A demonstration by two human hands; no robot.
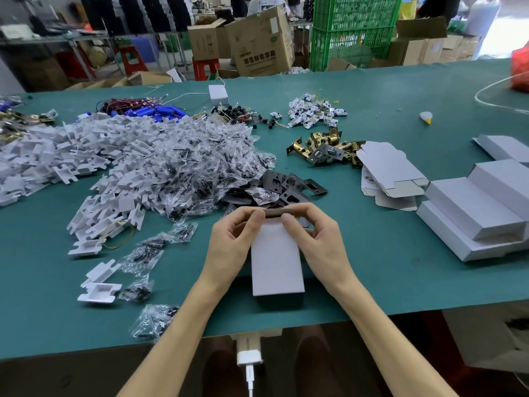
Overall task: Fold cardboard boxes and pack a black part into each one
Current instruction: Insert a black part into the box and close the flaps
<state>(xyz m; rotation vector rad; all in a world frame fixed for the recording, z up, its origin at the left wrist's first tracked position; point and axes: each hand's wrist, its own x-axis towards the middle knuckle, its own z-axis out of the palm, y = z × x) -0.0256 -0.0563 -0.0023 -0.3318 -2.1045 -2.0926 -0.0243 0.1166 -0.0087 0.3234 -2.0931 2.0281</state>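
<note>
A small white cardboard box [275, 260] lies lengthwise on the green table [372, 253], its far end open towards the parts pile. My left hand [234, 239] grips the box's far left corner, thumb on the top flap. My right hand [313, 233] grips the far right corner, thumb pressing the same flap. A dark flat edge, seemingly a black part [273, 214], shows in the opening between my thumbs. Beyond my hands lies a heap of black metal plates [289, 186]. Flat unfolded white box blanks [386, 173] are stacked to the right.
Several folded white boxes [481, 213] are piled at the right. White plastic inserts [86, 156], clear bags of screws [200, 161] and brass latches [326, 149] cover the left and middle. Loose bags [151, 319] lie near the front edge. A charger [249, 353] hangs below the table.
</note>
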